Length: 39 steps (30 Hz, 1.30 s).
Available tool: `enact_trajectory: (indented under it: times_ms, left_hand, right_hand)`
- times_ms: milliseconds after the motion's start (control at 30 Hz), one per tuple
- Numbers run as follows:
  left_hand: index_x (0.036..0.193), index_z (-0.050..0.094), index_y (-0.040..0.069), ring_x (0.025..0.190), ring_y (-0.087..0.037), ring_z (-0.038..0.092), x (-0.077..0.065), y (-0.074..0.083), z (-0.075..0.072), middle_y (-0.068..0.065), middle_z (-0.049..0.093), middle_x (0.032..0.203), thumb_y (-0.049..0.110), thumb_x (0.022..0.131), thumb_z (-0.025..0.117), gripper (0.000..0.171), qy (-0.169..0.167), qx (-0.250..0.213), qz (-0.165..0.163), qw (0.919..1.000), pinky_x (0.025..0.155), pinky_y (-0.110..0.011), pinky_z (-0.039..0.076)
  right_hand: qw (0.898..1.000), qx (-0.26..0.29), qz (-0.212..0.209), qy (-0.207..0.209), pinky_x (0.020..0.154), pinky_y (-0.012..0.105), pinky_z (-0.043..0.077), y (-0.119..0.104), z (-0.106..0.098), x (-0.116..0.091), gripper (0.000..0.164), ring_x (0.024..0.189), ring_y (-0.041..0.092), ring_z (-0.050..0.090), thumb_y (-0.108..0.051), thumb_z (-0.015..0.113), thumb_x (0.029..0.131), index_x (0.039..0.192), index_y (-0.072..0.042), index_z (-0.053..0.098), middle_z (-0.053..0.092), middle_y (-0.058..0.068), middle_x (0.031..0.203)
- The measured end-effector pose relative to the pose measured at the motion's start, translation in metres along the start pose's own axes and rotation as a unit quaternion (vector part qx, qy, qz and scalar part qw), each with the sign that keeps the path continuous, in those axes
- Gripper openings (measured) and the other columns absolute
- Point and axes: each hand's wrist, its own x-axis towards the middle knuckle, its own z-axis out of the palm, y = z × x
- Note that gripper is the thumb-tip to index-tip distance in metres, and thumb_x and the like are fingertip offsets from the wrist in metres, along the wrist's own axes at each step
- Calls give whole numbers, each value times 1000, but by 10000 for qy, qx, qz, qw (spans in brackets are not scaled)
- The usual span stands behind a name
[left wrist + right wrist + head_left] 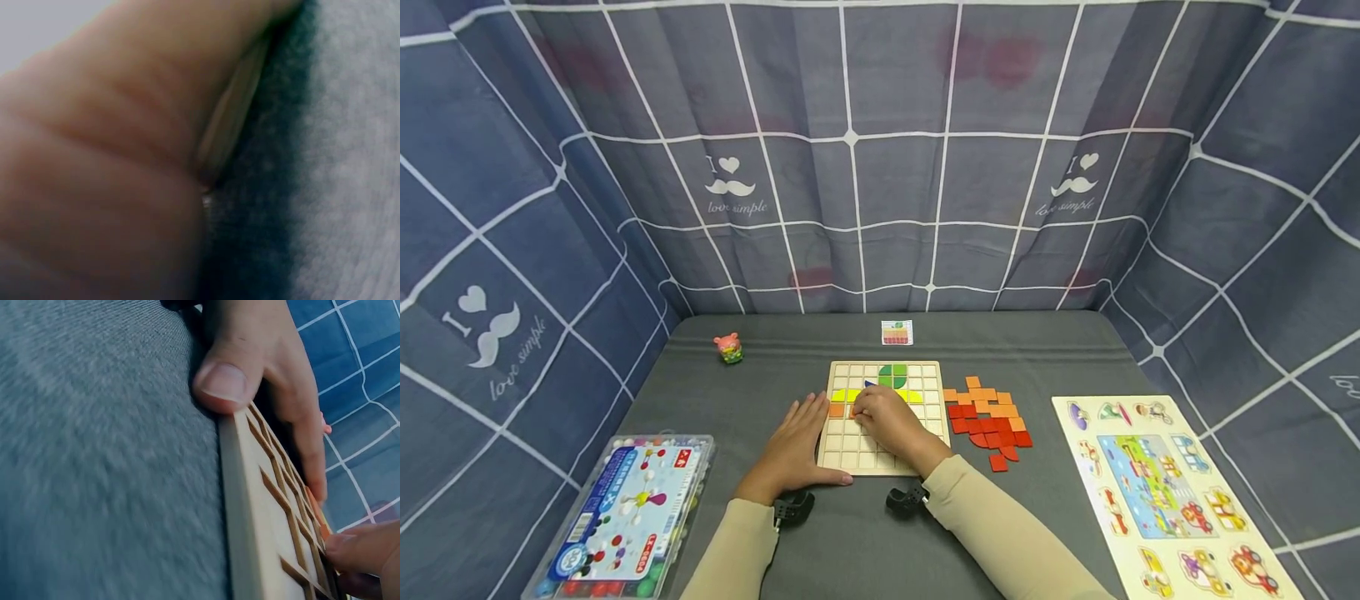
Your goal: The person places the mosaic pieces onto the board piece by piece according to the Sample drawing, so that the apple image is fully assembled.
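A wooden grid board (842, 458) lies on the grey table with green, yellow and orange tiles in its upper cells. My left hand (792, 446) rests along the board's left side, fingers straight, thumb against its front edge. Over the middle-left cells, my right hand (891, 421) pinches an orange square tile (852, 411), mostly hidden by the fingertips. Beside it, another orange tile (837, 410) sits in the leftmost cell. In the right wrist view the right thumb (359, 550) is close to orange at the grid. The left wrist view is blurred, mostly filled by the hand.
Loose orange tiles (981, 395) and red tiles (992, 427) lie right of the board. A pattern card (897, 332) is behind it. A small pig figure (728, 347) stands back left. A plastic case (625, 517) lies left, a picture puzzle (1078, 450) right.
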Motion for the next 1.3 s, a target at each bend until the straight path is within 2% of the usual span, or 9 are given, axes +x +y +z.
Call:
enact_trajectory:
  times_ms: [133, 267, 433, 567, 667, 800, 1000, 1133, 1300]
  left_hand:
    - [164, 25, -5, 158, -35, 14, -1, -1, 3, -20, 23, 170, 88, 66, 77, 145, 52, -14, 43, 10000, 127, -53, 10]
    - [164, 26, -4, 158, -35, 15, -1, -2, 3, -20, 23, 170, 88, 66, 77, 144, 111, -34, 59, 9999, 127, -53, 10]
    - [164, 26, -5, 158, -36, 16, -1, -1, 1, -21, 24, 170, 87, 67, 77, 144, 93, -55, 107, 9999, 127, -53, 9]
    - [165, 24, -4, 158, -35, 13, 0, 1, 0, -20, 22, 171, 90, 66, 74, 145, -35, -13, 20, 10000, 127, -52, 7]
    - [165, 22, -3, 159, -33, 12, 1, 2, 0, -19, 20, 171, 91, 65, 74, 147, -84, 0, -39, 10000, 127, -51, 6]
    - [165, 22, -3, 159, -33, 13, 3, 4, 0, -18, 20, 171, 92, 64, 74, 148, -42, 47, -69, 10000, 127, -51, 7]
    - [166, 21, -3, 159, -32, 12, 2, 4, 0, -18, 19, 172, 92, 64, 74, 149, -90, 49, -65, 9999, 128, -50, 6]
    - [166, 20, -3, 159, -32, 12, 2, 2, 1, -18, 19, 172, 93, 64, 73, 149, -108, 59, -66, 9999, 128, -50, 6]
    - [166, 20, -3, 159, -33, 11, 1, 0, 1, -18, 18, 172, 93, 63, 73, 150, -110, 34, -124, 9999, 128, -50, 5]
  right_hand:
    - [9997, -96, 202, 44, 98, 31, 54, -3, 5, 0, 5, 105, 20, 67, -7, 80, 95, 99, -8, 83, 73, 1, 108]
    - [9997, -130, 166, 101, 101, 32, 52, -5, 9, 1, 7, 108, 20, 67, -6, 77, 98, 101, -7, 83, 74, 1, 111]
    - [9996, -164, 75, 221, 97, 31, 54, -5, 11, 0, 8, 106, 21, 67, -4, 76, 98, 100, -6, 83, 74, 2, 113]
    - [9990, -170, 86, 409, 98, 35, 54, -3, 6, -5, 6, 108, 23, 66, -8, 77, 98, 100, -7, 83, 72, 4, 114]
    - [9979, -172, 247, 567, 100, 40, 52, 2, -5, -13, 8, 109, 26, 65, -11, 77, 98, 103, -6, 82, 72, 7, 117]
    - [9954, -146, 503, 799, 98, 43, 52, 20, -23, -26, 9, 107, 29, 64, -9, 79, 96, 103, -3, 81, 72, 9, 114]
    - [9888, -360, 947, 1096, 93, 50, 50, 60, -52, -58, 8, 103, 34, 62, -6, 80, 95, 102, -2, 81, 73, 11, 110]
    - [9792, -518, 1507, 1256, 94, 55, 47, 84, -72, -77, 11, 104, 38, 60, -6, 81, 93, 103, -1, 80, 72, 13, 112]
    - [9649, -619, 2173, 1337, 93, 59, 46, 103, -88, -88, 20, 103, 43, 59, -10, 83, 92, 107, 2, 79, 69, 18, 110]
